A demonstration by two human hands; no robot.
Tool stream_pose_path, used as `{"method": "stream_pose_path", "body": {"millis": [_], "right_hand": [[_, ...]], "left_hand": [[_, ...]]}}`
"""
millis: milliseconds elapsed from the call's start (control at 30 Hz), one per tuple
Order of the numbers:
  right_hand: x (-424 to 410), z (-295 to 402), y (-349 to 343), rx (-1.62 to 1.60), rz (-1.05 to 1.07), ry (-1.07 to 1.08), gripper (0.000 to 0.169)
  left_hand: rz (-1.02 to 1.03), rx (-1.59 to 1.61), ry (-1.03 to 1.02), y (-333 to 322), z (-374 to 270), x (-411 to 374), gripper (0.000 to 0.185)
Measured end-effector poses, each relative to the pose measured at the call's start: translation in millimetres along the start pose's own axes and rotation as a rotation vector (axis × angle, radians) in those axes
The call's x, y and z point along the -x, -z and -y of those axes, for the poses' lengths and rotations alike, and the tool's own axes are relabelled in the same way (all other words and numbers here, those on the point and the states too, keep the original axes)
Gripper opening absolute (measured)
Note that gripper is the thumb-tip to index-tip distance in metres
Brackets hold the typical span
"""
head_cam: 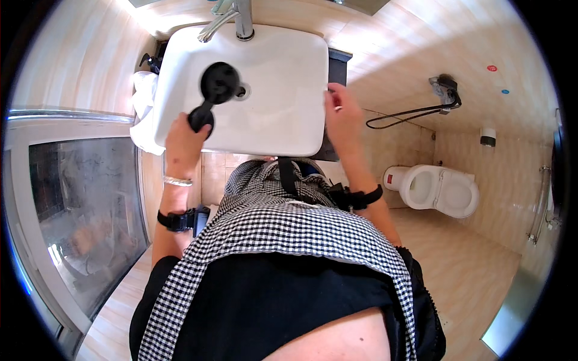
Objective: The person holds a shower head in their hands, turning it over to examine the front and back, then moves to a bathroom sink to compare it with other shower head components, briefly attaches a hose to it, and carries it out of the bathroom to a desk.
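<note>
My left hand (185, 140) grips the smaller round end of a black, double-ended object (219, 83), whose kind I cannot tell. Its larger round end is over the white washbasin (280, 122), just left of the drain (242, 92). At the basin's right rim is my right hand (344, 115), its fingers curled by a small dark thing that is mostly hidden; whether they hold it is unclear. A chrome faucet (244, 22) stands at the back of the basin.
Left of the basin are a white cloth (146, 113) and a black pump bottle (151, 63). A dark counter edge (338, 63) shows at its right. Farther right stand a toilet (420, 187) and a wall fitting with a looped black hose (402, 110). A glass panel (86, 216) is at left.
</note>
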State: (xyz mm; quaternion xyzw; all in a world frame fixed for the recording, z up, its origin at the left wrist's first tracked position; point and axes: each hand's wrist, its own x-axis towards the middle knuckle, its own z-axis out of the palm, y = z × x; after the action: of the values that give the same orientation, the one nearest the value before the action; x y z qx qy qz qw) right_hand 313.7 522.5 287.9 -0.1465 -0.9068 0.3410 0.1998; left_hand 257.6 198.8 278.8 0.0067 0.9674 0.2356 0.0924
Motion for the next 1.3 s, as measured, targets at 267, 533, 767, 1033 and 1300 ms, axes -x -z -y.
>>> {"method": "stream_pose_path", "body": {"millis": [267,533,767,1033,1300], "right_hand": [[1.8,-133.1,70.2,0.213,0.073,-0.317,0.028],[49.3,-66.2,-23.2,0.049,0.257,-0.348,0.042],[56.0,26.2,5.7,0.117,0.171,-0.423,0.035],[-12.3,181.6,-32.1,-0.080,0.290,0.190,0.016],[33.1,336.6,-214.3,-0.059,0.472,0.752,0.017]], "left_hand": [[-0.011,-0.069,0.120,11.3,-29.0,0.7,0.036],[0.035,0.019,0.080,50.8,41.2,9.2,0.039],[0.148,0.051,0.022,101.2,47.8,25.4,0.040],[0.048,0.113,0.113,165.2,77.6,49.4,0.039],[-0.150,0.127,0.527,210.0,165.6,223.2,0.042]]}}
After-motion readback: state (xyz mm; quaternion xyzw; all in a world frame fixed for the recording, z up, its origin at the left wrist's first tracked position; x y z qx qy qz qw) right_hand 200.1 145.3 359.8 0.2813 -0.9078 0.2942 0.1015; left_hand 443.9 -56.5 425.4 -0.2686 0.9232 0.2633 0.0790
